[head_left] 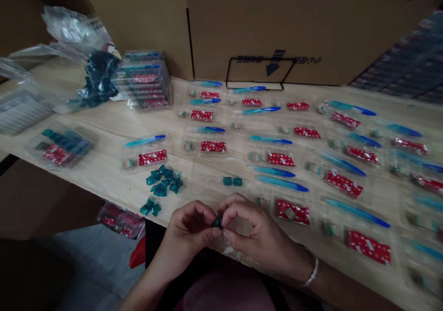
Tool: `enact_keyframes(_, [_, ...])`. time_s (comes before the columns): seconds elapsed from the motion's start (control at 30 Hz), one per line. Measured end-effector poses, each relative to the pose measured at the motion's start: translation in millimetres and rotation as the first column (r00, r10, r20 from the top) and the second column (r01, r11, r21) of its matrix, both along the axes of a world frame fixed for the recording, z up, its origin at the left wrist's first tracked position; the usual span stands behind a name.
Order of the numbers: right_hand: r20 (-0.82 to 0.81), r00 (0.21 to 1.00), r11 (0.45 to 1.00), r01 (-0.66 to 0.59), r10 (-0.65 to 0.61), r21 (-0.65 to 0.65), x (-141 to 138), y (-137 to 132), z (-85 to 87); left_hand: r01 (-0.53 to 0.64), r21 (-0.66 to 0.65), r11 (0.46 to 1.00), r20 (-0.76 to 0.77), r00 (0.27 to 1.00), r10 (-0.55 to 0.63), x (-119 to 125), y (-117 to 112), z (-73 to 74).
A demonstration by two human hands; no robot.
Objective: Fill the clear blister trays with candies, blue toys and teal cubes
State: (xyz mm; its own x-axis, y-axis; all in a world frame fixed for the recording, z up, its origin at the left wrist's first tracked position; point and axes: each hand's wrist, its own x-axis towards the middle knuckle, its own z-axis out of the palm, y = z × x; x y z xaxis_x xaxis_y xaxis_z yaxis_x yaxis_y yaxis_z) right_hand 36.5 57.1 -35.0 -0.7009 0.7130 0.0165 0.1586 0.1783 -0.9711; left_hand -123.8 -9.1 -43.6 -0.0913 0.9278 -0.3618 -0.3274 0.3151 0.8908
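Observation:
At the table's front edge, my left hand (pixel 194 230) and my right hand (pixel 251 225) meet, fingertips closed on one small dark teal plastic piece (pixel 217 221). Its exact kind is hard to make out. Two similar teal pieces (pixel 232 181) lie side by side just beyond my hands. To the left is a loose heap of teal pieces (pixel 165 180), with a smaller cluster (pixel 151 206) nearer the edge. Just right of my right hand is a clear tray holding a red patterned packet (pixel 292 211); blue pens (pixel 283 183) lie behind it.
Rows of clear trays with pens and red packets (pixel 344 183) cover the table's right side. Filled packs stand stacked (pixel 147 80) at the back left, beside a plastic bag of teal pieces (pixel 100 73). A large cardboard box (pixel 277 25) borders the back.

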Motion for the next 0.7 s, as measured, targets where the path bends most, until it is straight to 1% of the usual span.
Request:
enact_keyframes(0.07, [-0.009,1.0,1.0,-0.006,0.006,0.001,2.7,-3.0,-1.7,0.005,-0.03,1.0,0.054,0.999,-0.003,0.4,-2.6,-3.6])
enact_keyframes(0.1, [-0.002,1.0,0.999,-0.017,0.017,-0.026,3.6,-3.4,-2.4,0.023,-0.032,0.999,0.072,0.997,-0.021,0.6,-3.2,-4.7])
enact_keyframes(0.2, [0.039,0.997,0.981,-0.061,0.07,-0.185,5.2,-2.9,-2.4,0.119,-0.005,0.993,0.091,0.989,-0.118,1.9,-3.9,-5.3])
enact_keyframes(0.23, [0.053,0.996,0.973,-0.065,0.078,-0.222,5.5,-2.8,-1.7,0.134,0.017,0.991,0.073,0.988,-0.135,2.3,-3.8,-4.9])
enact_keyframes(0.27, [0.069,0.995,0.972,-0.056,0.073,-0.226,5.6,-3.0,-0.8,0.132,0.047,0.99,0.043,0.99,-0.134,2.6,-3.6,-4.4])
enact_keyframes(0.3, [0.085,0.995,0.981,-0.037,0.054,-0.191,5.5,-3.4,0.1,0.117,0.084,0.99,0.014,0.993,-0.119,2.6,-3.2,-3.9])
enact_keyframes(0.33, [0.099,0.995,0.993,-0.015,0.026,-0.116,5.1,-4.1,1.0,0.096,0.123,0.988,0.007,0.995,-0.097,2.3,-2.7,-3.5])
enact_keyframes(0.37, [0.103,0.995,1.0,0.001,0.001,-0.02,4.6,-4.9,1.6,0.083,0.153,0.985,0.034,0.995,-0.089,1.6,-2.0,-3.1])
enact_keyframes(0.4, [0.1,0.995,0.997,0.006,-0.014,0.078,3.9,-5.8,1.9,0.087,0.162,0.983,0.092,0.99,-0.103,0.6,-1.2,-2.8])
enact_keyframes(0.47, [0.084,0.996,0.977,-0.005,-0.013,0.214,2.1,-7.3,1.2,0.146,0.11,0.983,0.227,0.959,-0.168,-1.6,0.4,-2.3])
enact_keyframes(0.5, [0.082,0.997,0.97,-0.01,-0.01,0.244,0.9,-7.7,0.2,0.18,0.064,0.982,0.264,0.945,-0.191,-2.2,1.2,-2.3])
enact_keyframes(0.53, [0.083,0.996,0.966,-0.007,-0.015,0.257,-0.3,-7.7,-0.9,0.197,0.017,0.98,0.269,0.943,-0.194,-2.2,2.0,-2.4])
enact_keyframes(0.57, [0.087,0.996,0.965,0.007,-0.031,0.261,-1.5,-7.3,-1.9,0.188,-0.023,0.982,0.248,0.952,-0.177,-1.5,2.8,-2.8])
enact_keyframes(0.63, [0.096,0.993,0.965,0.043,-0.07,0.258,-3.7,-5.4,-2.7,0.106,-0.056,0.993,0.187,0.978,-0.094,1.4,4.8,-4.5])
enact_keyframes(0.7, [0.103,0.992,0.973,0.051,-0.076,0.223,-4.9,-2.5,-1.3,-0.01,-0.054,0.998,0.138,0.99,0.017,4.7,6.8,-6.5])
